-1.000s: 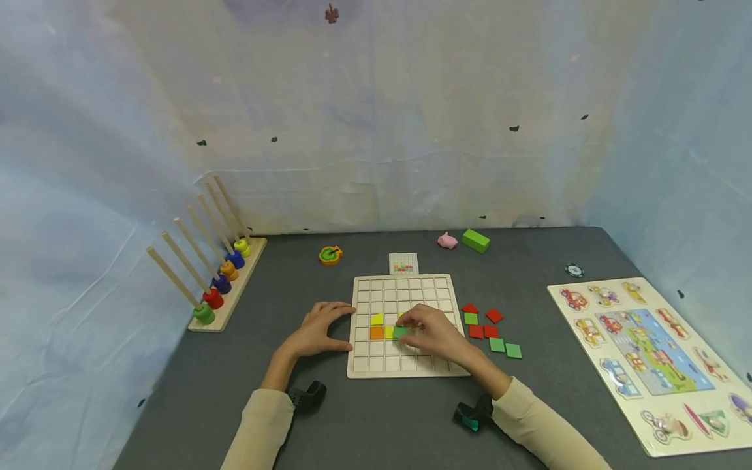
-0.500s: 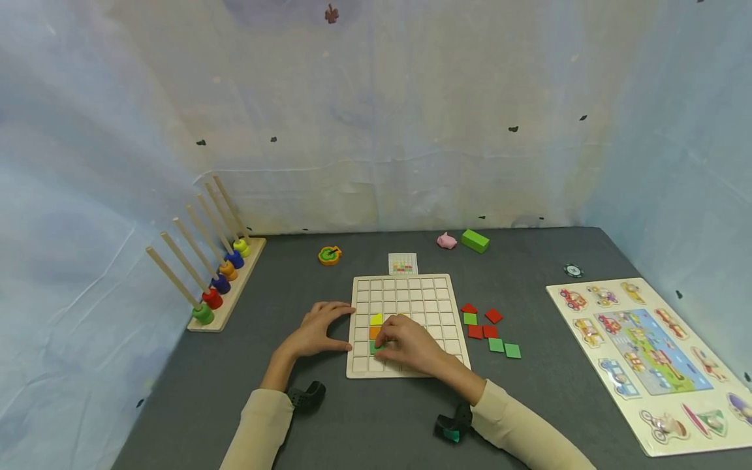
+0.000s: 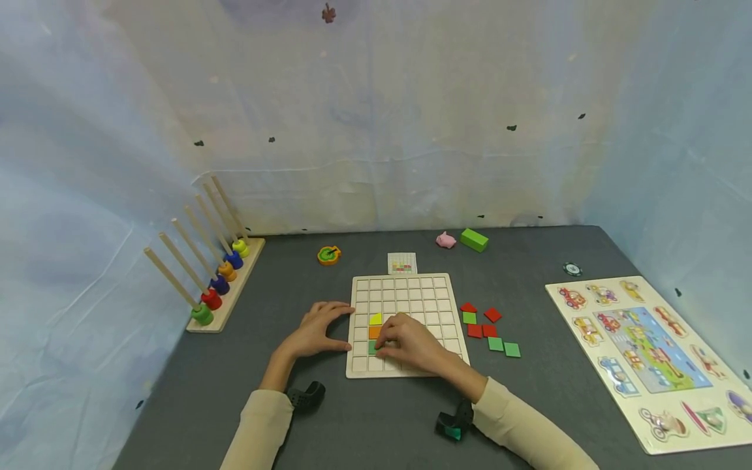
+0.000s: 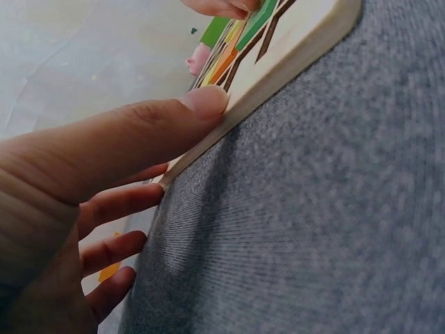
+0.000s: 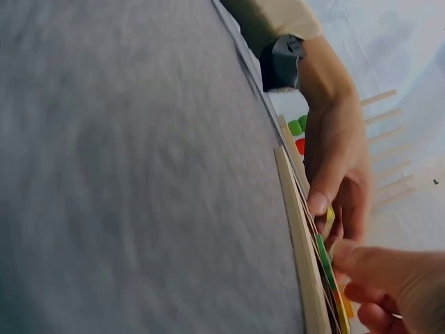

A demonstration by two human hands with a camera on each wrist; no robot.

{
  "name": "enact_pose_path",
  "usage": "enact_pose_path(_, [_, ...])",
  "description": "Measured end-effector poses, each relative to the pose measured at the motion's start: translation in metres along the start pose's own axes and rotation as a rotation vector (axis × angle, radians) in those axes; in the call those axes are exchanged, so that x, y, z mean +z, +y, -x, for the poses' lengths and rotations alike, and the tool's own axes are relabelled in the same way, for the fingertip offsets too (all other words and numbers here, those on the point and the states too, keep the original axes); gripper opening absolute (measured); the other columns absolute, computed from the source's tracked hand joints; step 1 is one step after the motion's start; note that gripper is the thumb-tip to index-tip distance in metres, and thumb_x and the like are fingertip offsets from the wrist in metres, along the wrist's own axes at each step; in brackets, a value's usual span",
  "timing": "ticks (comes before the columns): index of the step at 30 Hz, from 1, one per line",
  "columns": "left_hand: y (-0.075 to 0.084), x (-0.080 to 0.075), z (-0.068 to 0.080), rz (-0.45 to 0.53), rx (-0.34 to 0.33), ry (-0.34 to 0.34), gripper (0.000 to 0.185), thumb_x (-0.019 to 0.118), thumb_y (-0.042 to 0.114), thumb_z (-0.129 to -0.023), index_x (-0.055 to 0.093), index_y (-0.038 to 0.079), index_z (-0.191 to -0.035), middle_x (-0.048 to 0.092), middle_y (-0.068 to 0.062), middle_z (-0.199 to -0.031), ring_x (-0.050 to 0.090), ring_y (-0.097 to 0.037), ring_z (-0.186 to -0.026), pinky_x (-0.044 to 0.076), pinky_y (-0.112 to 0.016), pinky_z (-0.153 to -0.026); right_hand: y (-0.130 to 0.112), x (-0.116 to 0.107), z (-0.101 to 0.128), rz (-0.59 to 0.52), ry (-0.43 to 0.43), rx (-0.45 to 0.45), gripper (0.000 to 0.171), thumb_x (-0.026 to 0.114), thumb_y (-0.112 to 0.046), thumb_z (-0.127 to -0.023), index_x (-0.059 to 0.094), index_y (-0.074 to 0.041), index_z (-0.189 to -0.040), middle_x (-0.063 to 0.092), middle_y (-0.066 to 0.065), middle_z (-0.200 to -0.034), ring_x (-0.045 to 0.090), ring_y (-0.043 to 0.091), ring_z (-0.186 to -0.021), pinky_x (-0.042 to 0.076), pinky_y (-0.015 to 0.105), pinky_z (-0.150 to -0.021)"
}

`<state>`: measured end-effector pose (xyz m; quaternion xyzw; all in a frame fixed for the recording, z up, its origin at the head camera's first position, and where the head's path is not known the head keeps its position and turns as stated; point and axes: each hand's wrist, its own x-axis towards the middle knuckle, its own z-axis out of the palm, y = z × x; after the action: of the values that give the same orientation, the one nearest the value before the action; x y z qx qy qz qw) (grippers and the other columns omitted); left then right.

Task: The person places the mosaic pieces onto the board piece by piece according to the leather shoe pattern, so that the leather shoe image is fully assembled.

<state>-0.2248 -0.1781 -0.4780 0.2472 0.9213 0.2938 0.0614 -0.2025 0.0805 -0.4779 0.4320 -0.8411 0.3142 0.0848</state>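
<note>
A wooden grid board (image 3: 405,287) lies on the grey table. A yellow tile (image 3: 376,319) and an orange tile (image 3: 375,332) sit in its left cells. My right hand (image 3: 384,344) lies over the board, its curled fingertips on a green tile (image 3: 372,347) just below the orange one. My left hand (image 3: 331,326) rests flat on the table with straight fingers against the board's left edge. In the left wrist view the thumb (image 4: 201,104) presses the board's rim (image 4: 278,66). The right wrist view shows the board (image 5: 299,236) edge-on, the green tile (image 5: 320,249) and both hands.
Several loose red and green tiles (image 3: 489,331) lie right of the board. A pattern card (image 3: 402,263) sits behind it. A peg rack with rings (image 3: 217,287) stands at the left, a vehicle puzzle (image 3: 646,352) at the right. A pink pig (image 3: 446,240) and a green block (image 3: 474,239) sit at the back.
My right hand moved the green tile left and nearer, from the orange tile's row to the cell below it. The left hand stayed still.
</note>
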Motion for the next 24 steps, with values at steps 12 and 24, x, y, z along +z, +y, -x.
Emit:
enact_pose_path(12, [0.004,-0.001,0.001,-0.007,-0.017,-0.007,0.076,0.079,0.043,-0.071,0.049,0.018,-0.136,0.042,-0.006,-0.14,0.03,-0.031,-0.127,0.023,-0.059,-0.098,0.038,-0.052,0.032,-0.05,0.173,0.088,0.015,0.075,-0.009,-0.078,0.07,-0.007,-0.092,0.062,0.005,-0.092,0.057,0.02,-0.074,0.049,0.033,-0.063])
enact_pose_path(24, [0.002,-0.001,0.0,-0.013,-0.013,-0.008,0.076,0.078,0.043,-0.072,0.049,0.019,-0.137,0.042,-0.005,-0.141,0.03,-0.03,-0.127,0.023,-0.058,-0.1,0.083,-0.102,0.089,0.12,0.24,0.274,0.022,0.074,-0.006,-0.078,0.069,-0.006,-0.099,0.059,0.01,-0.095,0.055,0.024,-0.076,0.045,0.035,-0.061])
